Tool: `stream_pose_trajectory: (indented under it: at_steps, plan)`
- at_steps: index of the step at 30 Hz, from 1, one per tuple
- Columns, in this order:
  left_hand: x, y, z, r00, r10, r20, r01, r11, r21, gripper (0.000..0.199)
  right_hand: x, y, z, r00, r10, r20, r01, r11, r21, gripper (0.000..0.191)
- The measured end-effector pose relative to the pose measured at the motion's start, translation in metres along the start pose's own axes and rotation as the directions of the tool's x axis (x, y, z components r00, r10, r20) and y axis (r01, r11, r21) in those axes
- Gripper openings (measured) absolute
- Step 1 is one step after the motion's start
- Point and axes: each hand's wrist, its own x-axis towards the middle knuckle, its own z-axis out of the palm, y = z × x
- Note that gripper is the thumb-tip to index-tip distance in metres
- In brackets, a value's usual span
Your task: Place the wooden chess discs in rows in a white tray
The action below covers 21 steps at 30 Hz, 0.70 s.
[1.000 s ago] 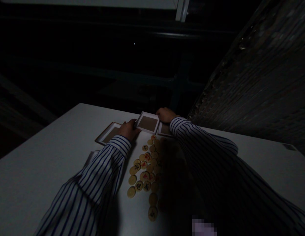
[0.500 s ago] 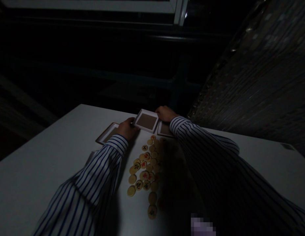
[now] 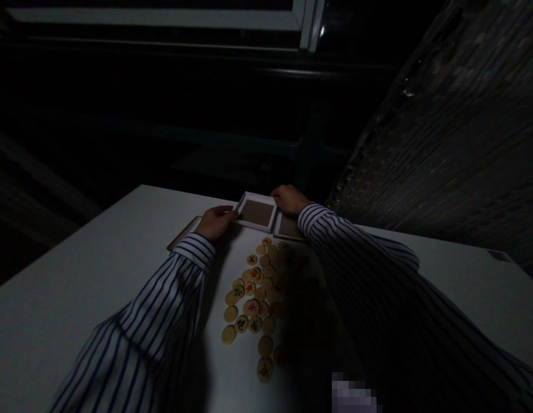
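Observation:
An open shallow box with a pale rim and brown inside (image 3: 256, 213) lies near the table's far edge. My left hand (image 3: 216, 221) is at its left side, with thumb and fingertips close to the rim; whether they grip it is too dark to tell. At the box's upper right corner, my right hand (image 3: 289, 199) has its fingers closed on the rim. Beneath my right hand lies a second shallow box (image 3: 287, 227). Round wooden pieces (image 3: 251, 307) with red or black characters are spread in front of the boxes, several in my right arm's shadow.
Left of my left hand, another shallow box (image 3: 184, 233) is partly covered by the hand and sleeve. The white table (image 3: 98, 269) ends just beyond the boxes. Stacked, sheet-like material (image 3: 442, 143) rises behind the table at the right.
My left hand has shifted slightly left, covering more of the left box, and its fingers now show farther from the middle box. My right hand has stayed in nearly the same place.

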Motion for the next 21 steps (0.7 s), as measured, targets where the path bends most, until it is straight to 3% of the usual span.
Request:
stream_pose_trajectory:
  at_steps: [4,15,21]
  plan:
    - [0.004,0.0,-0.002,1.0,0.004,-0.007,-0.004,0.999,-0.044,0.046,0.0,-0.001,0.0,0.999,-0.036,-0.014,0.036,0.999,0.027,0.029]
    - [0.004,0.004,-0.001,0.996,0.002,-0.084,0.001,0.999,0.036,0.029,-0.001,-0.004,-0.001,0.99,-0.134,-0.048,0.138,0.986,0.09,0.03]
    - [-0.004,0.012,-0.001,0.993,-0.017,-0.115,0.019,1.0,0.015,0.027,-0.001,-0.003,0.002,0.989,-0.102,-0.11,0.116,0.984,0.136,0.029]
